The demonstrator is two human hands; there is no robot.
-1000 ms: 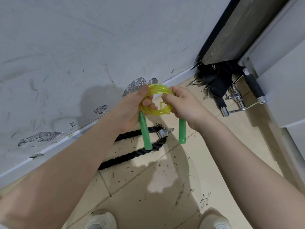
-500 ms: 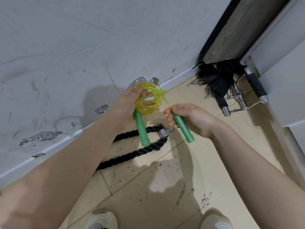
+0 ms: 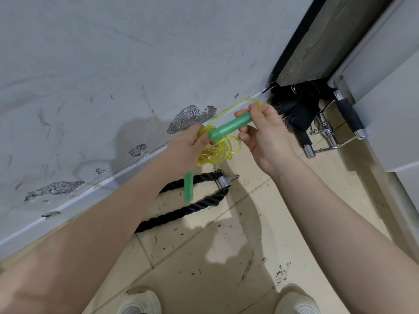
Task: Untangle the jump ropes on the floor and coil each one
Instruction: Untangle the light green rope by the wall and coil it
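I hold a jump rope of clear yellow cord (image 3: pixel 221 150) with two green handles in front of me, above the floor. My left hand (image 3: pixel 188 146) grips the bunched coil of cord, and one green handle (image 3: pixel 188 186) hangs straight down below it. My right hand (image 3: pixel 265 130) pinches the other green handle (image 3: pixel 230 128), which lies tilted across the coil with its free end toward my left hand. A loop of cord arcs over the top of my right fingers.
A thick black twisted rope (image 3: pixel 186 209) with a metal clamp (image 3: pixel 224 181) lies on the tiled floor along the scuffed grey wall (image 3: pixel 113 64). Black straps and chrome cable-machine handles (image 3: pixel 328 130) lie piled at the right by a door frame. My two shoes (image 3: pixel 140 302) show at the bottom.
My right hand has lifted its green handle up and to the right, turning it from hanging down to lying across the coil. The coil in my left hand has loosened and dropped lower.
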